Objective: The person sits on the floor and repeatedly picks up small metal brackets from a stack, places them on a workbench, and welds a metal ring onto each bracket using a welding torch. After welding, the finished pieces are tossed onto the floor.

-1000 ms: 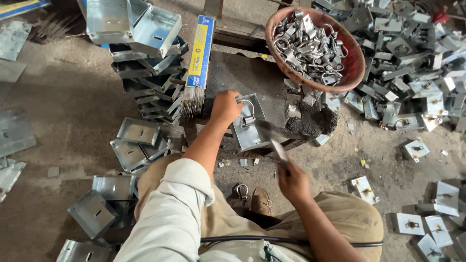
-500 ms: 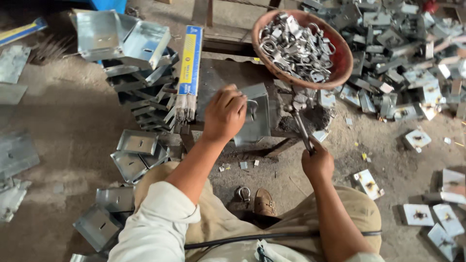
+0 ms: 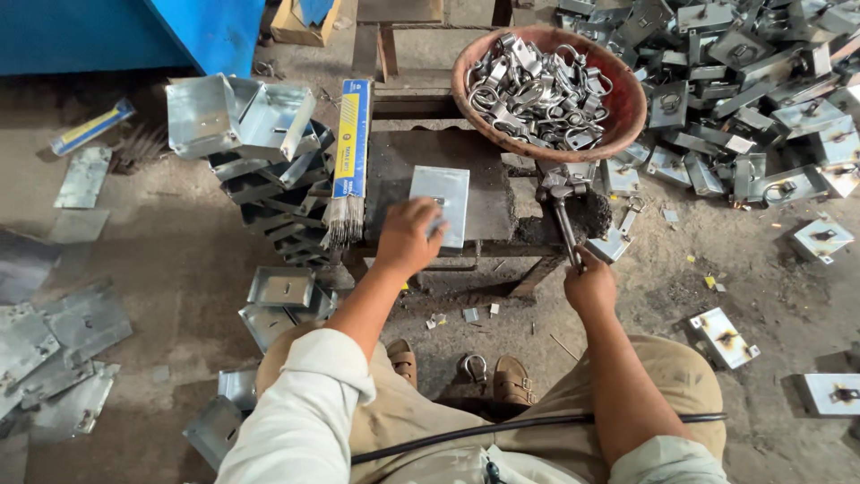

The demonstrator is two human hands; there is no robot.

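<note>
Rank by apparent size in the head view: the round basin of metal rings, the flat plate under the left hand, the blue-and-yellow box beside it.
1. Basin of metal rings, clearly largest.
2. and 3. Flat plate and blue-and-yellow box: the box is longer but narrower, too close to rank.

Left hand point(image 3: 408, 235) hides metal plate point(image 3: 441, 203) corner.

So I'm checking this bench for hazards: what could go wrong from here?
The left hand rests on the metal plate close to where the hammer in the right hand works; a stray blow might catch fingers. The clamp-filled bowl overhangs the bench edge and could tip. Sandalled feet sit among sharp offcuts.
</note>
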